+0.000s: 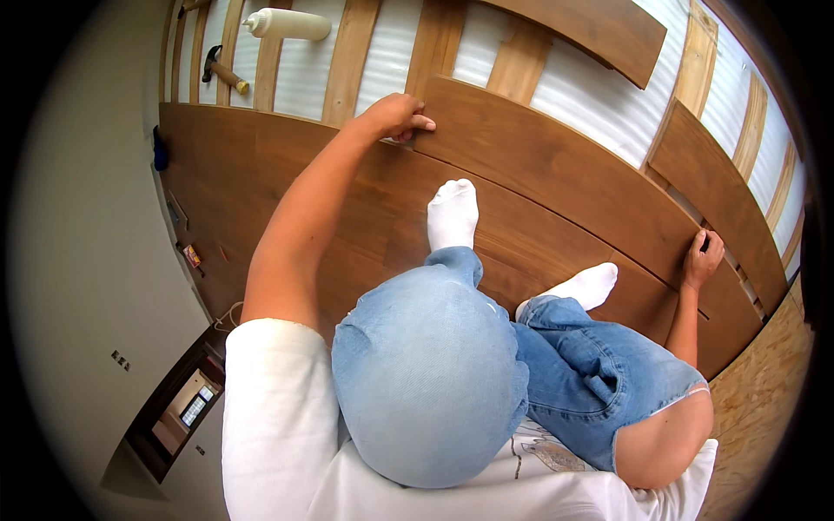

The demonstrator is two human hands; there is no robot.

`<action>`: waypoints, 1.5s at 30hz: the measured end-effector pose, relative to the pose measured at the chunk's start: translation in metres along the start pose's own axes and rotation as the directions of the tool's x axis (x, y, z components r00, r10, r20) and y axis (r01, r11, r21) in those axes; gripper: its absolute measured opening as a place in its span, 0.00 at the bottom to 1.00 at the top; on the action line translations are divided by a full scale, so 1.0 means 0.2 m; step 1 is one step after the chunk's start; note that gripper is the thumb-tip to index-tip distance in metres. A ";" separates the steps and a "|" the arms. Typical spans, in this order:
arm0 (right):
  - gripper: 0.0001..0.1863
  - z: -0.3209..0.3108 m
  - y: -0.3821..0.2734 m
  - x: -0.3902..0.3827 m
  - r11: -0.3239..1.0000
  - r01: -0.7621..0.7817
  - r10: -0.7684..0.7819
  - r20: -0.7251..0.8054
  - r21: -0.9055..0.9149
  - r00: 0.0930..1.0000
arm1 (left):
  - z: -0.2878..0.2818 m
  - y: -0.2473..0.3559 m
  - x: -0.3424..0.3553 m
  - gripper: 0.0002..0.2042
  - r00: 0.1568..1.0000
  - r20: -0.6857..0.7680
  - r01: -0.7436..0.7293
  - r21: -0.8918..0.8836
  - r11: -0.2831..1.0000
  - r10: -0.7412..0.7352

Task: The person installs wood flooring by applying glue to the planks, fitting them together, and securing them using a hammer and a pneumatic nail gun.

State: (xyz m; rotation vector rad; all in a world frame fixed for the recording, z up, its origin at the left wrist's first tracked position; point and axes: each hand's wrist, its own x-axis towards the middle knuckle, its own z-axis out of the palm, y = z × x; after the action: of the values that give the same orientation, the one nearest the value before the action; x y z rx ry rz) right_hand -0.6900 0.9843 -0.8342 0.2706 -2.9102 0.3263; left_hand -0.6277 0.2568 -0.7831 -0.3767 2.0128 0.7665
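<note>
I crouch on a laid brown wood floor (261, 182), knees in blue jeans and feet in white socks. A long brown floor plank (556, 169) lies at the floor's far edge, running from upper middle to the right. My left hand (395, 115) grips the plank's left end, fingers curled over its corner. My right hand (704, 258) holds the plank's right end, fingers hooked over its far edge.
Lighter wooden battens (352, 56) lie over white underlay (578, 95) beyond the plank. Loose brown planks (599, 30) (721, 187) rest on them. A hammer (221, 71) and a white tube (287, 23) lie top left. Chipboard subfloor (760, 391) shows at right. A pale wall (78, 260) runs along the left.
</note>
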 end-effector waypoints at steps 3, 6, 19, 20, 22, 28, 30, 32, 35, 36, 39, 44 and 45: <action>0.09 -0.02 -0.03 0.02 1.000 0.006 -0.006 0.010 -0.012 1.000 | 0.00 0.02 -0.03 0.21 0.998 -0.049 -0.027 0.135 0.990 0.034; 0.09 -0.06 -0.10 0.06 0.999 0.037 -0.037 0.037 -0.011 0.999 | 0.05 -0.03 -0.08 0.21 0.995 -0.088 -0.033 0.169 0.985 0.048; 0.16 -0.02 -0.21 0.07 0.929 -0.370 0.370 0.092 -0.018 0.924 | 0.23 -0.09 -0.15 0.21 0.867 -0.490 -0.073 0.053 0.996 0.090; 0.20 0.00 -0.18 0.09 0.888 -0.456 0.459 0.111 -0.055 0.881 | 0.23 -0.07 -0.13 0.19 0.874 -0.479 -0.066 0.043 0.997 0.079; 0.25 0.02 -0.17 0.15 0.857 -0.508 0.514 0.073 -0.084 0.855 | 0.25 -0.05 -0.13 0.19 0.853 -0.520 -0.051 -0.006 0.999 0.040; 0.29 0.00 -0.06 0.22 0.720 -0.694 0.688 0.130 0.007 0.714 | 0.33 -0.06 -0.06 0.17 0.825 -0.556 -0.166 -0.068 0.984 0.100; 0.27 0.00 -0.18 0.28 0.562 -0.801 0.783 0.179 0.205 0.596 | 0.29 -0.10 -0.12 0.16 0.855 -0.511 -0.125 -0.041 0.991 0.087; 0.24 0.00 -0.14 0.29 0.554 -0.817 0.796 0.186 0.159 0.576 | 0.27 -0.07 -0.08 0.16 0.874 -0.478 -0.124 -0.044 0.991 0.088; 0.20 0.05 -0.24 0.33 0.501 -0.823 0.812 0.182 0.268 0.554 | 0.27 -0.12 -0.11 0.19 0.911 -0.412 -0.100 -0.157 0.983 0.027; 0.19 0.07 -0.26 0.36 0.542 -0.785 0.792 0.131 0.301 0.597 | 0.25 -0.14 -0.09 0.19 0.912 -0.409 -0.115 -0.175 0.978 0.034; 0.16 0.08 -0.19 0.35 0.645 -0.680 0.730 -0.017 0.349 0.683 | 0.18 -0.18 0.00 0.21 0.965 -0.256 -0.070 -0.472 0.879 -0.061; 0.15 0.05 -0.32 0.32 0.853 -0.391 0.446 -0.093 0.344 0.890 | -0.24 -0.79 0.21 0.18 0.469 -0.773 -0.271 -0.587 0.763 -0.428; 0.14 0.08 -0.44 0.35 0.909 -0.263 0.311 -0.106 0.325 0.944 | -0.39 -1.05 0.15 0.25 0.403 -0.743 -0.341 -0.664 0.665 -0.535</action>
State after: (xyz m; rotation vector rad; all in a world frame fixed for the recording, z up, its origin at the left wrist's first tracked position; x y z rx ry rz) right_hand -0.7420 0.8849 -0.8161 -0.1415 -2.7308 0.8126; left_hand -0.5825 0.0473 -0.8551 -1.8093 2.4791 1.5477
